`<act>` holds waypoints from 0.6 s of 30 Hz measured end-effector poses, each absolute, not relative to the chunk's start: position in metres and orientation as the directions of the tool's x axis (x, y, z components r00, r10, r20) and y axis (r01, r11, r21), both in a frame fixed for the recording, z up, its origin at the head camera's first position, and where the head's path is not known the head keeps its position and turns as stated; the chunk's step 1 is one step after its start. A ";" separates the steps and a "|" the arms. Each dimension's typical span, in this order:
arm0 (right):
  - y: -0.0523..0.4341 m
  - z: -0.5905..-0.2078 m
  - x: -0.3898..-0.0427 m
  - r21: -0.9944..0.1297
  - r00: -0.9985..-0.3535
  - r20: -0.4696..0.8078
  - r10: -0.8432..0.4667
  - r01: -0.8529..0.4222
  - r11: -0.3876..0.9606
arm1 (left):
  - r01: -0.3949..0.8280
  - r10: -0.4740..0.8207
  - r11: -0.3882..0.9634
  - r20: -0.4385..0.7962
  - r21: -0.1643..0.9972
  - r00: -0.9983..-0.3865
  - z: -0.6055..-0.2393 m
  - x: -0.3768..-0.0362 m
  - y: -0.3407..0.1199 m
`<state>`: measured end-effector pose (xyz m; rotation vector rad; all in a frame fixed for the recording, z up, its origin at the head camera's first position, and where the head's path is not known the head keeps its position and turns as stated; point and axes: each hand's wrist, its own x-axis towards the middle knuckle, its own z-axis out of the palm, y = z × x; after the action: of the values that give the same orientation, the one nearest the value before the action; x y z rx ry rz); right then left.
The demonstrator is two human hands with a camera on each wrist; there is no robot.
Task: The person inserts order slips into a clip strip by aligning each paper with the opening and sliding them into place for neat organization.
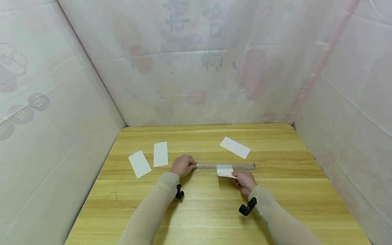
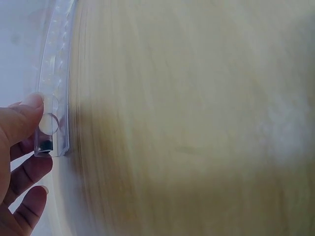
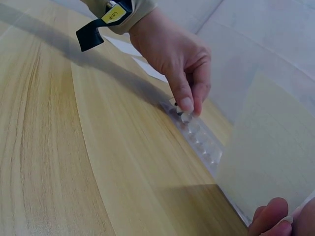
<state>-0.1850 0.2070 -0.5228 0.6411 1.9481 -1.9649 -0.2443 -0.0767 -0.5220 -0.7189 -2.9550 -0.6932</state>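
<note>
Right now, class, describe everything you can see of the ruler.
The ruler is long, clear and looks like plastic, with a row of round holes. It lies flat on the table, running left to right. The left hand pinches its left end. A paper slip, held by the right hand, crosses its middle.

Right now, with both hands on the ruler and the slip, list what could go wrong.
1. The left hand pinches only the end of the clear ruler, so its far end may swing.
2. The right hand holds the paper slip by one edge against the ruler; it could crease or slide.
3. A swinging ruler might reach the paper beyond it.
</note>
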 end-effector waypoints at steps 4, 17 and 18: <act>0.209 -0.522 -0.185 -0.859 -0.854 -0.511 0.096 0.510 -0.034 | 0.444 0.432 0.793 0.129 0.418 -0.893 -0.522 -0.244 -0.077; 0.215 -0.523 -0.185 -0.864 -0.858 -0.502 0.107 0.503 -0.017 | 0.437 0.430 0.797 0.115 0.418 -0.895 -0.518 -0.242 -0.076; 0.215 -0.523 -0.184 -0.865 -0.860 -0.500 0.102 0.501 -0.018 | 0.435 0.429 0.797 0.113 0.419 -0.896 -0.518 -0.242 -0.076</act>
<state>-0.1844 0.2153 -0.5228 0.6336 1.9720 -1.9531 -0.2419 -0.0763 -0.5184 -0.7132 -2.9664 -0.6970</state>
